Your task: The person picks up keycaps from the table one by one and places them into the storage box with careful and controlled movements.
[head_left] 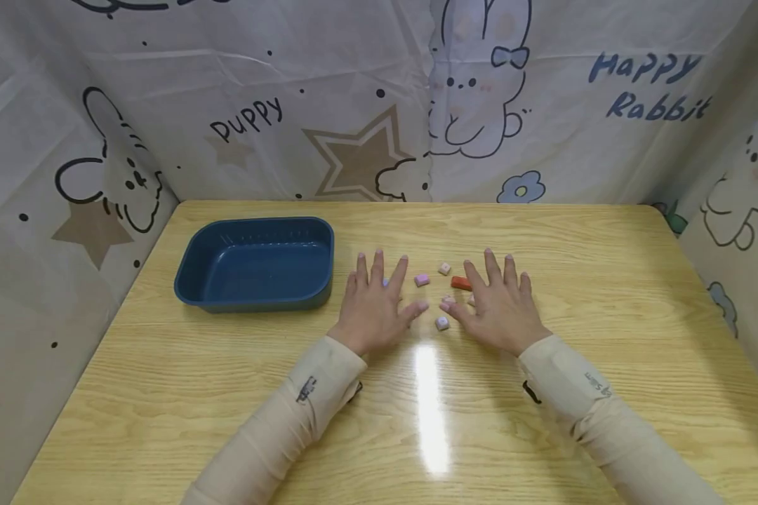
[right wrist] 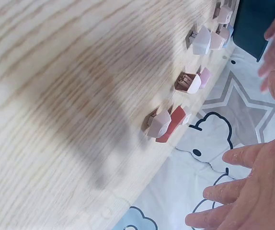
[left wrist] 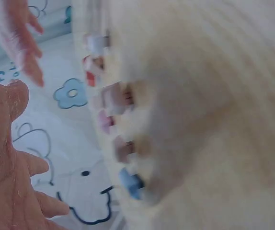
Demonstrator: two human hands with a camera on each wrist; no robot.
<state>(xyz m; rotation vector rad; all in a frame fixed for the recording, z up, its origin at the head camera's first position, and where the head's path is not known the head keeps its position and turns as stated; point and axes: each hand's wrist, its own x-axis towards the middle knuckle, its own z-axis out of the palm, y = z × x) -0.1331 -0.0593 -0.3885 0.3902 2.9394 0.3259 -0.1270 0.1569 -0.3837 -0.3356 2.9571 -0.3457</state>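
Several small keycaps lie scattered on the wooden table, in the middle of the head view. Among them are a long red keycap (head_left: 460,283), a purple one (head_left: 422,280) and a white one (head_left: 442,322). My left hand (head_left: 373,312) is spread palm down over the left of the group, partly covering a blue keycap (left wrist: 130,182). On the other side my right hand (head_left: 502,312) hovers with fingers spread, its thumb and index finger close to the red keycap. Both thumbs point inward. In the right wrist view a pale keycap (right wrist: 159,124) sits beside the red one.
A dark blue rectangular basin (head_left: 259,306) stands on the table (head_left: 606,294) to the left of my left hand. Cloth printed with cartoon animals (head_left: 354,84) hangs along the back and sides. A bright light reflection lies between my forearms.
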